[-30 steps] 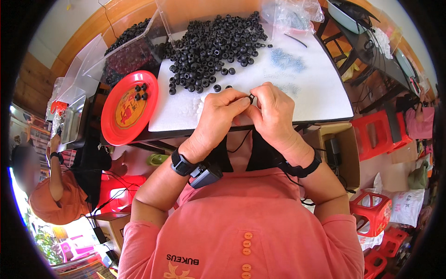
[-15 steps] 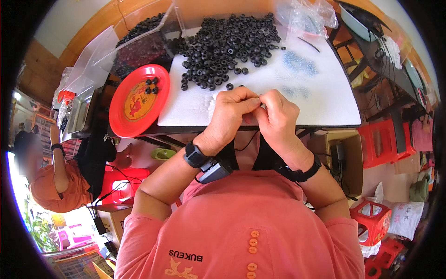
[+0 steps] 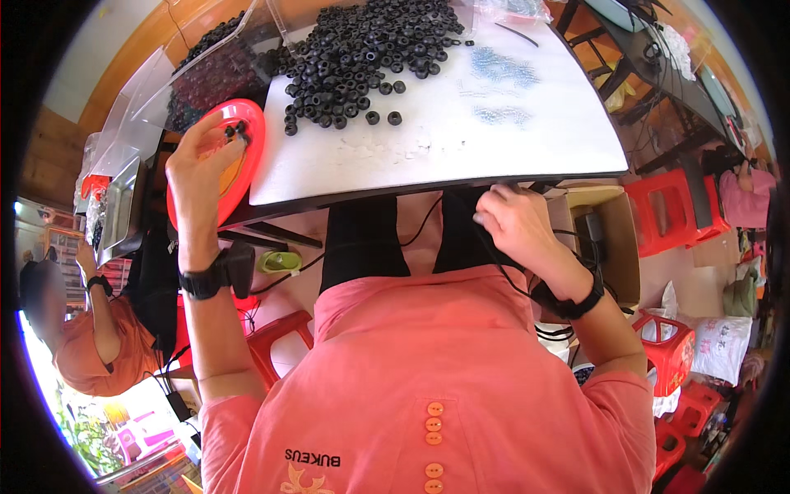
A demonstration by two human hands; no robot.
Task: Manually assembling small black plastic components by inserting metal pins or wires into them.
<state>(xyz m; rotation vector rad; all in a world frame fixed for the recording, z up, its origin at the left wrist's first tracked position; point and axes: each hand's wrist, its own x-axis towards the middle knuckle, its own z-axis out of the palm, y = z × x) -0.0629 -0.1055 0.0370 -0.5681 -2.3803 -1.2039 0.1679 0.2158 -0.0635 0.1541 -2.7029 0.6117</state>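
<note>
My left hand (image 3: 200,169) reaches over the red plate (image 3: 254,156) at the left of the table. Its thumb and forefinger are apart around a few black beads (image 3: 231,131) lying on the plate; the hand hides part of them. My right hand (image 3: 520,224) hovers by the table's front edge, fingers curled in; whatever they hold, if anything, is hidden. A big heap of round black beads with holes (image 3: 362,58) spreads over the back of the white-covered table (image 3: 411,169). Some loose black beads (image 3: 395,118) lie in front of the heap.
Small clear-blue pieces (image 3: 502,70) lie on the right of the white cover, near a thin black strip (image 3: 517,34). A clear bin of dark beads (image 3: 216,82) stands at back left. A cardboard box (image 3: 613,263) and red stools (image 3: 668,216) are at right; another person (image 3: 107,329) is at far left.
My hands, together at the table's front edge before, are apart now. The left has gone left over the plate; the right has drawn down and right. The view has shifted slightly.
</note>
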